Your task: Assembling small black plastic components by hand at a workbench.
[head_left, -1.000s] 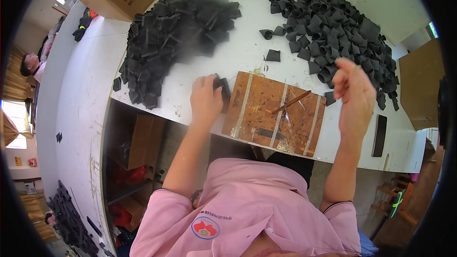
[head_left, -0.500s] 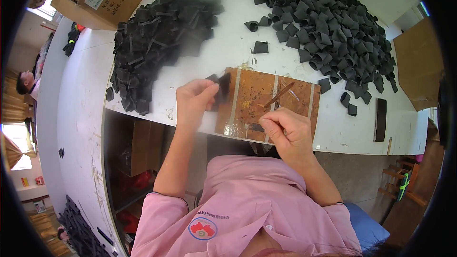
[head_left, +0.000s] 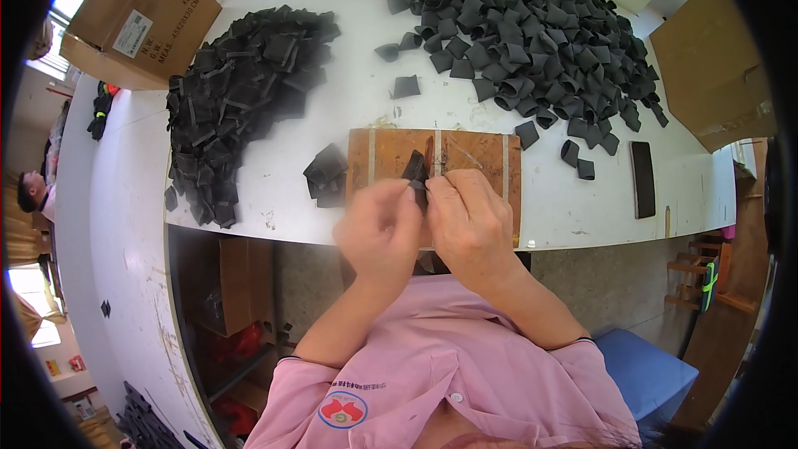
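In front of me a small black fabric piece (head_left: pixel 414 168) is pinched over a brown board (head_left: pixel 478 150) with pale strips across it. My left hand (head_left: pixel 382 229), smeared by motion, closes its thumb and finger on the lower end of the piece. Against its right side my right hand (head_left: pixel 471 218) is closed, fingertips touching the piece. A thin brown stick (head_left: pixel 430 154) rises beside these fingertips; whether they grip it is hidden. Left of the board lies a small stack of flat black pieces (head_left: pixel 326 175).
Flat black pieces form a heap (head_left: pixel 233 100) at the left; rolled black loops form a larger heap (head_left: pixel 532 33) at the far right. A dark phone-like slab (head_left: pixel 642 180) lies near the right edge. Cardboard boxes (head_left: pixel 137 21) (head_left: pixel 719 62) stand on both sides.
My hands have come together over the board, the left moving right and the right moving left. The brown stick now stands steeper beside the black piece. The view has shifted slightly.
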`<state>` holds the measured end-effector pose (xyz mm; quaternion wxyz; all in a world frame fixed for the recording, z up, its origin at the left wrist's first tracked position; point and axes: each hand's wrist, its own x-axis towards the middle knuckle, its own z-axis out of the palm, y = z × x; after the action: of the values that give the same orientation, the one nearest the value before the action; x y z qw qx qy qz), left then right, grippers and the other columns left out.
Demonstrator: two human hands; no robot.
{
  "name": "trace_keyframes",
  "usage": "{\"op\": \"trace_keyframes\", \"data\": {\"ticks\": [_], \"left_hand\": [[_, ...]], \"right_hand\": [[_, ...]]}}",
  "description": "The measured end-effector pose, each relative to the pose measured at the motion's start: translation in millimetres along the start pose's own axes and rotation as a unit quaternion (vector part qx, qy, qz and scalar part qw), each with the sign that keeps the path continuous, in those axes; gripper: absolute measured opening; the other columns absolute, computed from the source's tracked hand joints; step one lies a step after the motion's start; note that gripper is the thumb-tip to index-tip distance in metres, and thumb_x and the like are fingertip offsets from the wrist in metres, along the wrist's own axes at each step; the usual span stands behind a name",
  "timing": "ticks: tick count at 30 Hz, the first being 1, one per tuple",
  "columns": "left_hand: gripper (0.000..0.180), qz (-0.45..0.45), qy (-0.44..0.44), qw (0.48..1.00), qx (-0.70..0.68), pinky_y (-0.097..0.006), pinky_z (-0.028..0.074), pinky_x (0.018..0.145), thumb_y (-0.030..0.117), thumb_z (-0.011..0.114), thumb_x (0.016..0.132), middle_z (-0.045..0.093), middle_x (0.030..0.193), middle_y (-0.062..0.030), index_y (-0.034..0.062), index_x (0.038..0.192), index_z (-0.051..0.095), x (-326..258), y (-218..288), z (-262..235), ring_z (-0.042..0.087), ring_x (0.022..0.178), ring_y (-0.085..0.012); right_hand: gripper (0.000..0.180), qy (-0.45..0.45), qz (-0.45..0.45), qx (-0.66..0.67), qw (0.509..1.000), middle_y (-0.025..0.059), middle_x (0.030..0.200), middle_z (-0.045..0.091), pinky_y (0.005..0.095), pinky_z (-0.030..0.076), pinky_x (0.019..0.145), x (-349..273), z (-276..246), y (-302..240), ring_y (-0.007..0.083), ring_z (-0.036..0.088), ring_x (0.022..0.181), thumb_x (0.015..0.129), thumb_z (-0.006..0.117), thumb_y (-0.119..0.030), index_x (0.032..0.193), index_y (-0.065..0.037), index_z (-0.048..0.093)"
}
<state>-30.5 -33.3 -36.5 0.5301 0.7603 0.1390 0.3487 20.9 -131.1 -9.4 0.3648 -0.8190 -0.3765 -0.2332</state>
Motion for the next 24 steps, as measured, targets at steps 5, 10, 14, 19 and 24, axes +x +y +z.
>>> {"op": "trace_keyframes", "data": {"ticks": [5,10,14,19,24], "left_hand": [[0.012,-0.333,-0.075,0.83,-0.44,-0.016,0.024,0.033,-0.002,0.053,0.079,0.057,0.069,-0.0069,-0.0023,0.091,0.051,24.8,28.6,-8.2,0.033,0.036,-0.0025],[0.014,-0.203,-0.093,0.937,-0.27,-0.016,0.029,0.038,-0.004,0.052,0.077,0.055,0.069,-0.004,-0.0028,0.091,0.052,12.7,22.3,-1.3,0.039,0.043,-0.0015],[0.011,-0.039,0.006,0.998,-0.042,-0.015,0.032,0.041,-0.009,0.051,0.076,0.057,0.069,-0.0034,-0.0042,0.086,0.053,12.5,28.9,9.1,0.045,0.049,-0.001],[0.015,-0.373,-0.152,0.638,-0.656,-0.018,0.029,0.032,-0.003,0.041,0.082,0.06,0.084,-0.0177,-0.0059,0.094,0.052,48.0,36.3,-19.0,0.039,0.034,-0.0049],[0.021,-0.393,-0.174,0.41,-0.805,-0.018,0.024,0.029,-0.003,0.038,0.084,0.058,0.083,-0.0196,-0.0059,0.104,0.047,61.0,23.2,-15.5,0.036,0.032,-0.0043]], "right_hand": [[0.003,0.015,0.146,0.143,0.979,0.0081,0.068,0.052,0.0296,0.045,0.05,0.0,-3.2,14.3,0.0206,0.053,0.057,0.072,0.057,0.001,0.075,0.002,0.056],[0.009,-0.075,0.454,0.741,0.49,-0.0003,0.07,0.052,0.0233,0.043,0.053,-1.1,-10.4,19.0,0.0069,0.049,0.061,0.079,0.057,-0.007,0.083,0.001,0.057],[0.014,-0.108,0.467,0.773,0.415,-0.0029,0.065,0.045,0.0182,0.037,0.054,6.3,-15.9,12.0,0.0043,0.04,0.059,0.082,0.056,-0.016,0.085,-0.003,0.054],[0.019,-0.184,0.396,0.66,0.612,-0.0047,0.063,0.039,0.0165,0.025,0.045,37.1,-33.1,18.5,0.0034,0.033,0.053,0.086,0.053,-0.021,0.076,-0.005,0.05],[0.026,-0.247,0.314,0.622,0.673,-0.0052,0.064,0.04,0.016,0.025,0.046,56.7,-10.5,39.0,0.0016,0.03,0.054,0.088,0.052,-0.027,0.075,-0.005,0.05]]}}
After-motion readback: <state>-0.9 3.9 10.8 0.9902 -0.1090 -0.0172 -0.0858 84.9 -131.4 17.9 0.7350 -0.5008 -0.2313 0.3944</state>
